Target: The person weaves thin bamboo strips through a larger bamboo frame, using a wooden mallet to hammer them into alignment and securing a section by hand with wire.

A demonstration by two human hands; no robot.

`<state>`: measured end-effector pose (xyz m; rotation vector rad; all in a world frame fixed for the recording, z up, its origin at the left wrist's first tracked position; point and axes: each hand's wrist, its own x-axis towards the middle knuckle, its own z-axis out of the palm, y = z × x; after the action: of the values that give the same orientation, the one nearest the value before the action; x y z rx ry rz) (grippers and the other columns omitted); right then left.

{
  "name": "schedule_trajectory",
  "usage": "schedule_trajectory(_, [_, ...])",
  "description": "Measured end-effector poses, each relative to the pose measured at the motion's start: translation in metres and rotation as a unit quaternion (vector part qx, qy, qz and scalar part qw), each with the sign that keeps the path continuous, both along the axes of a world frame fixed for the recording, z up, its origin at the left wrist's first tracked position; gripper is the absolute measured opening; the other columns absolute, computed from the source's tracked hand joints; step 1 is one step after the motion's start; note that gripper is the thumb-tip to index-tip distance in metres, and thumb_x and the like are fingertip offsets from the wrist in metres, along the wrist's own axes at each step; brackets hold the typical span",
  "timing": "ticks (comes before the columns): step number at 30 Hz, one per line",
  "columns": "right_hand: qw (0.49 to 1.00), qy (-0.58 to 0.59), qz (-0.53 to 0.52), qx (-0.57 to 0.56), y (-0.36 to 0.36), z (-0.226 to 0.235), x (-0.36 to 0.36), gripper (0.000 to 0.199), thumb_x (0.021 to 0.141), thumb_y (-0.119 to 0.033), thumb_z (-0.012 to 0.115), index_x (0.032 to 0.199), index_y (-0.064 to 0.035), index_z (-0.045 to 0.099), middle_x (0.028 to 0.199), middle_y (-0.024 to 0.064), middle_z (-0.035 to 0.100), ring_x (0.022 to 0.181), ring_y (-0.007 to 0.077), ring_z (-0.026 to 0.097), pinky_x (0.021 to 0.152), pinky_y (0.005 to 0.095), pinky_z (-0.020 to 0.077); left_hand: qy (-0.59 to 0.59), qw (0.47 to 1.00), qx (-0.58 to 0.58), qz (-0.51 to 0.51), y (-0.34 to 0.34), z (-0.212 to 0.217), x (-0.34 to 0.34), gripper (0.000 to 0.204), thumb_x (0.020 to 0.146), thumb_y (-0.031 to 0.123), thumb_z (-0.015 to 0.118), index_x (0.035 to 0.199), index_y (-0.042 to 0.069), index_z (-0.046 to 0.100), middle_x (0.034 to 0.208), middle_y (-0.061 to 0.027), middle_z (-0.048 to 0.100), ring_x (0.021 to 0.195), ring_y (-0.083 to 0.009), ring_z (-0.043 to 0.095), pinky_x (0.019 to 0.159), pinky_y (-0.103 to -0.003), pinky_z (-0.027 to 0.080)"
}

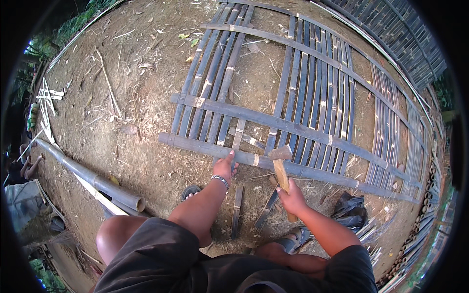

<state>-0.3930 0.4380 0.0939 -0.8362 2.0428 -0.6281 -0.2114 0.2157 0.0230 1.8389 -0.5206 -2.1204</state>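
A flat frame of split bamboo lies on the ground, its dark slats crossed by long rails. At the near rail, my left hand is closed around the lower end of a bamboo slat, thumb pointing up; its fingers partly hide that end. My right hand grips the wooden handle of a hammer. The hammer's blocky head is raised and overlaps the near rail in view, to the right of my left hand. Whether it touches the rail, I cannot tell.
Short bamboo pieces lie between my feet. A black plastic bag sits right of my right arm. Thick bamboo poles lie on the left. A woven bamboo panel stands at the far right, and cut bamboo is stacked along the right edge.
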Motion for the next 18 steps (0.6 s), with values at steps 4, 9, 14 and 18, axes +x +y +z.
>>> schedule_trajectory(4, [0.999, -0.026, -0.021, 0.009, 0.003, 0.008, -0.002, 0.034, 0.097, -0.022, 0.066, 0.118, -0.0021, 0.049, 0.074, 0.0058, 0.061, 0.057, 0.0145, 0.061, 0.054, 0.0332, 0.0499, 0.031, 0.999, -0.024, 0.029, 0.004, 0.008, 0.005, 0.037, 0.090, 0.037, 0.077, 0.104, 0.012, 0.054, 0.091, -0.0036, 0.063, 0.074, -0.0155, 0.065, 0.059, -0.031, 0.052])
schedule_trajectory(9, [0.999, -0.022, -0.008, -0.024, 0.005, 0.034, -0.003, 0.041, 0.096, -0.033, 0.064, 0.112, 0.0019, 0.050, 0.087, 0.0265, 0.065, 0.085, 0.0476, 0.064, 0.073, 0.0509, 0.0489, 0.044, 0.998, -0.038, 0.035, 0.002, 0.037, 0.006, 0.032, 0.092, 0.035, 0.074, 0.103, 0.010, 0.057, 0.087, -0.0046, 0.062, 0.069, -0.0162, 0.064, 0.057, -0.030, 0.052])
schedule_trajectory(14, [0.986, -0.011, 0.162, -0.031, 0.026, 0.050, -0.006, 0.039, 0.096, -0.036, 0.064, 0.106, -0.0002, 0.051, 0.086, 0.0257, 0.064, 0.083, 0.0484, 0.063, 0.072, 0.0512, 0.0480, -0.018, 0.997, -0.064, 0.036, 0.000, 0.096, -0.008, 0.032, 0.093, 0.035, 0.072, 0.106, 0.008, 0.061, 0.088, -0.0050, 0.063, 0.066, -0.0156, 0.063, 0.058, -0.028, 0.053])
schedule_trajectory(18, [0.982, -0.112, 0.152, -0.015, 0.059, 0.025, 0.026, 0.038, 0.095, -0.033, 0.066, 0.108, -0.0017, 0.051, 0.091, 0.0208, 0.065, 0.076, 0.0394, 0.066, 0.070, 0.0484, 0.0503, -0.041, 0.994, -0.082, 0.059, -0.001, 0.127, -0.019, 0.030, 0.095, 0.034, 0.070, 0.106, 0.007, 0.061, 0.089, -0.0050, 0.063, 0.064, -0.0150, 0.061, 0.057, -0.027, 0.053])
